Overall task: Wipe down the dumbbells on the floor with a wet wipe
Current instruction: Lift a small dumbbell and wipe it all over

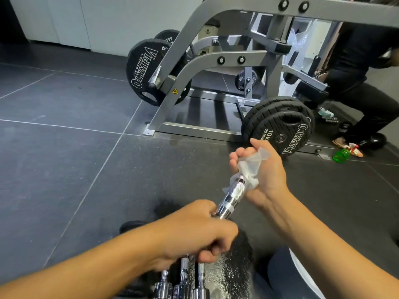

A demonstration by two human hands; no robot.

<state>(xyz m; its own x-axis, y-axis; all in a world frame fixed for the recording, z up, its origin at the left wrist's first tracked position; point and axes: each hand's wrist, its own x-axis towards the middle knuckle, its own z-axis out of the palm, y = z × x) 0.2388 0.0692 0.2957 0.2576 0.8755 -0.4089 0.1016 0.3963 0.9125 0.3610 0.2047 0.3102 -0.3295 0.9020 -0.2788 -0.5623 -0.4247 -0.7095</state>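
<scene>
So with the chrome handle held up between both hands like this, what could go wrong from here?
1. The left hand grips one end of the chrome handle while the right hand wraps the wet wipe over the other. A damp bar might slip and drop onto the other handles lying below.
2. The wipe is bunched at one end, so the middle of the bar may get missed.
3. The floor near the bars looks wet, possibly slippery.

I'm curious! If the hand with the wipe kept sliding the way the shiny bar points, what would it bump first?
Probably the black weight plate just beyond the right hand, though depth is unclear.
</scene>
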